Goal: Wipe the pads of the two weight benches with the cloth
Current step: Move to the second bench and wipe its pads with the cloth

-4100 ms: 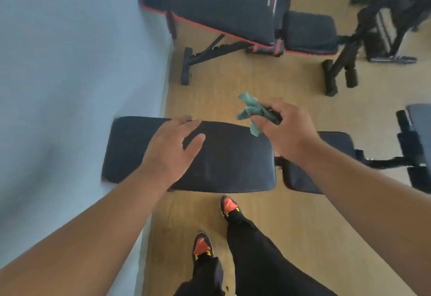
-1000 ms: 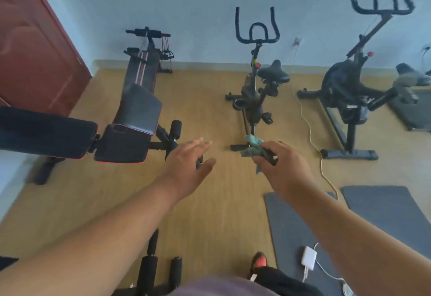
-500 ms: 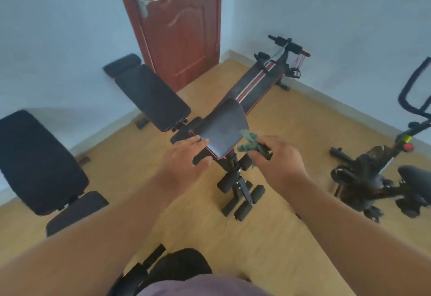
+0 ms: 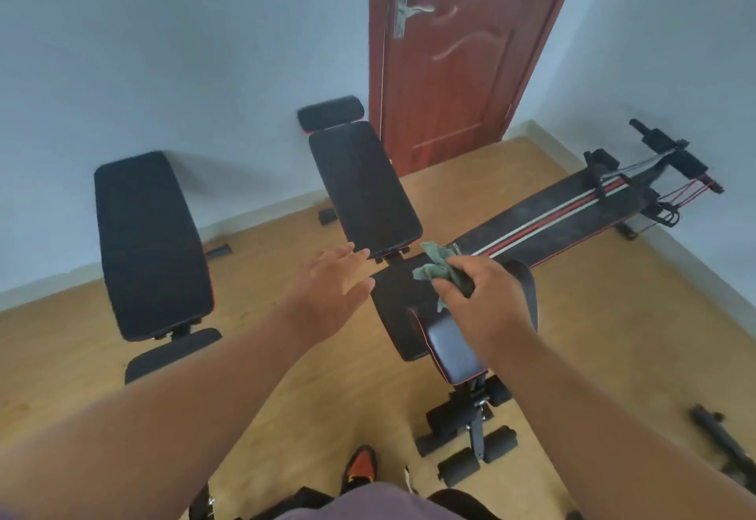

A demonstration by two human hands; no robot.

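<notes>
My right hand (image 4: 482,298) grips a crumpled green cloth (image 4: 435,268), held in the air above the seat pad (image 4: 399,310) of the middle weight bench. That bench's black back pad (image 4: 362,188) tilts up toward the door. My left hand (image 4: 327,294) hovers with straight fingers just left of the seat pad, touching nothing. A second weight bench stands at the left, with a raised black back pad (image 4: 151,245) and a small seat pad (image 4: 172,353).
A long sit-up board (image 4: 552,220) with red and white stripes runs to the right, its curved pad (image 4: 458,349) and foam rollers (image 4: 470,437) near me. A brown door (image 4: 458,57) stands shut behind. Pale walls meet in the corner. My orange shoe (image 4: 360,466) is on the wooden floor.
The view has swung left and closer to the benches, from the exercise bikes to the door corner. Both hands keep their pose, and the cloth stays in my right hand.
</notes>
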